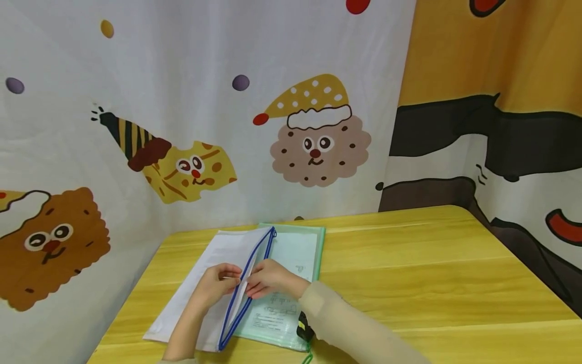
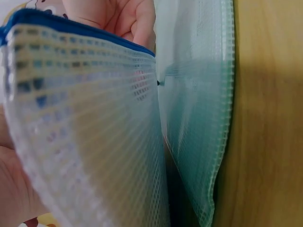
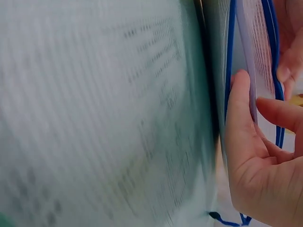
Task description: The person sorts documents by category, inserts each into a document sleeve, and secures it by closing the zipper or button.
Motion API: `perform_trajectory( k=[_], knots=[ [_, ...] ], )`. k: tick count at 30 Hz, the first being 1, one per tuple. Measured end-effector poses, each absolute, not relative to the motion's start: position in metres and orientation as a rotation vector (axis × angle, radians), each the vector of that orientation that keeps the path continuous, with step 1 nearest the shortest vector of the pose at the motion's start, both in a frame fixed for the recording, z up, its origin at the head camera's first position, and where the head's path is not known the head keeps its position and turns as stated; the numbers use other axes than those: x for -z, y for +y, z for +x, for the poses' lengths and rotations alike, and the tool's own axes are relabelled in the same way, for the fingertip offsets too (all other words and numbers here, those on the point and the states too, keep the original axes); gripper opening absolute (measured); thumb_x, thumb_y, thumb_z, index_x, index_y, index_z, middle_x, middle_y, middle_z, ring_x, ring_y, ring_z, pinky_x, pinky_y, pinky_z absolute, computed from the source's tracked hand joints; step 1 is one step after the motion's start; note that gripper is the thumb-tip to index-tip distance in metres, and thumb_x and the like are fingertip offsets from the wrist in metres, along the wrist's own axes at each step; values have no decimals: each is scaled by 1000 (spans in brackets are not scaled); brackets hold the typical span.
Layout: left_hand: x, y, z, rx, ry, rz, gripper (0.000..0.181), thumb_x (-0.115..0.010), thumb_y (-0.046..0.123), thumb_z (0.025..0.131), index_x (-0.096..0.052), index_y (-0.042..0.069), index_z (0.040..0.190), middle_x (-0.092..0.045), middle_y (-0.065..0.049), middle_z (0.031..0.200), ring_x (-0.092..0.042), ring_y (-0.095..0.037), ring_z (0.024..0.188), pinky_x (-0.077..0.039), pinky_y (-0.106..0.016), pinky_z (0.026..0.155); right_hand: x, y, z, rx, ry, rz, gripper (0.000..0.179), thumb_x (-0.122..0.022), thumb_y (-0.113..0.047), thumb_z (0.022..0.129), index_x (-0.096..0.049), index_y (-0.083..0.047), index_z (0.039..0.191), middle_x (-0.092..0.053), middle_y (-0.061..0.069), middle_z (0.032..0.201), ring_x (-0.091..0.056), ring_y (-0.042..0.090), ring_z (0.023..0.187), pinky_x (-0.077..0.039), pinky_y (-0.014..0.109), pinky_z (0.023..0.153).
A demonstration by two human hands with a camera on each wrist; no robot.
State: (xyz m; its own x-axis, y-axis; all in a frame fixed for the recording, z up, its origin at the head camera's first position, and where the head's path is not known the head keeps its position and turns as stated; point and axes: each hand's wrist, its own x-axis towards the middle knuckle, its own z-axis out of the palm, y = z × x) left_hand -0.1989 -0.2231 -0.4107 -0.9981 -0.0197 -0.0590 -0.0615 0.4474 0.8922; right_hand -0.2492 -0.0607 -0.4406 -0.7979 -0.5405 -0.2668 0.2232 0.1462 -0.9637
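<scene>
A white mesh zip pouch [image 1: 193, 283] with blue zipper edging lies on the left of the table, its zipper side parted. My left hand [image 1: 218, 283] pinches the near blue-edged lip, thumb and fingers on either side, as the right wrist view also shows. My right hand [image 3: 265, 156] reaches into the mouth and pinches whitish paper [image 3: 246, 42] between thumb and finger. In the left wrist view the pouch [image 2: 94, 142] stands partly raised, with the right hand [image 2: 113, 19] behind its blue edge. How far the paper extends inside is hidden.
Beneath the right arm lies a green-edged transparent pouch [image 1: 295, 253] with printed sheets inside. A black-and-yellow item [image 1: 303, 326] with a green cord sits by its lower corner. The yellow wood-grain table [image 1: 409, 283] extends to the right; a cartoon-printed curtain [image 1: 254, 40] hangs behind.
</scene>
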Motion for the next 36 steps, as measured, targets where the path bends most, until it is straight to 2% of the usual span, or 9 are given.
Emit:
perform_trajectory(
  k=[11, 19, 26, 30, 36],
  knots=[
    [410, -230, -197, -1635, 2635, -80, 19, -63, 0, 84, -62, -6, 102, -66, -12, 92, -60, -15, 77, -55, -28, 67, 424, -38, -278, 1734, 1920, -256, 22, -59, -12, 91, -63, 6, 105, -70, 19, 89, -68, 20, 71, -57, 35, 70],
    [410, -232, -195, -1626, 2640, -95, 19, -65, 2, 84, -63, -5, 102, -66, -11, 93, -60, -15, 78, -55, -30, 68, 420, -23, -311, 1951, 1987, -149, 27, -52, -15, 95, -61, 6, 110, -67, 22, 99, -68, 31, 88, -56, 37, 77],
    [408, -233, -193, -1620, 2633, -68, 18, -64, 2, 85, -63, -5, 102, -65, -12, 92, -60, -16, 79, -54, -28, 68, 423, -14, -337, 2087, 2074, 6, 29, -51, -21, 94, -62, 2, 108, -65, 21, 105, -65, 32, 96, -56, 36, 79],
    [408, -234, -193, -1614, 2628, -55, 19, -64, 2, 85, -62, -5, 102, -65, -11, 93, -60, -15, 80, -55, -29, 69, 428, -12, -349, 2101, 2105, 10, 33, -48, -23, 96, -62, 3, 111, -65, 18, 110, -62, 31, 105, -52, 37, 88],
    [409, -235, -193, -1621, 2606, -17, 20, -63, 4, 86, -61, -5, 104, -65, -12, 96, -61, -15, 82, -55, -30, 71, 435, -9, -358, 2069, 1963, -129, 50, -36, -34, 102, -50, 6, 129, -51, 21, 134, -47, 32, 126, -36, 42, 107]
  ],
)
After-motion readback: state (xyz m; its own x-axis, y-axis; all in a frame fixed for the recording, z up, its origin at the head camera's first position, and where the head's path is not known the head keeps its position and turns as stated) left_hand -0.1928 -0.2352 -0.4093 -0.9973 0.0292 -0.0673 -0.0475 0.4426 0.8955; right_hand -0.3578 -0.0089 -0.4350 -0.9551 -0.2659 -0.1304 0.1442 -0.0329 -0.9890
